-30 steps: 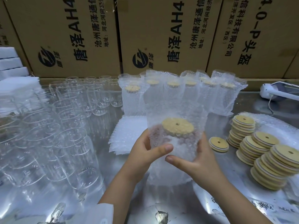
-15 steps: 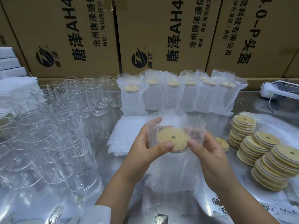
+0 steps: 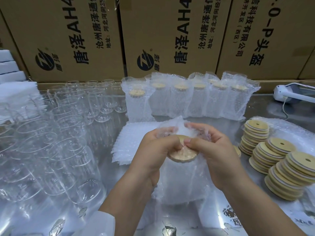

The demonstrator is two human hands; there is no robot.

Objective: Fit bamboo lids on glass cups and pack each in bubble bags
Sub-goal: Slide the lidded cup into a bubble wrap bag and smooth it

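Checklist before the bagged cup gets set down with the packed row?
1. Load in bubble bag: ok.
2. Seating of bamboo lid: cannot tell, wrap covers it.
3. Bag mouth folded shut: not ok, a flap stands up between the hands.
4. Grip of left hand and right hand on bag top: ok.
5. Free spot by packed row: cannot tell.

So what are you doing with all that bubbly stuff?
A person is packing cups. The left hand and right hand pinch the top of a bubble bag and fold it over the bamboo lid inside. Packed cups stand in a row behind, bare glasses wait on the left, and spare lids are stacked on the right.
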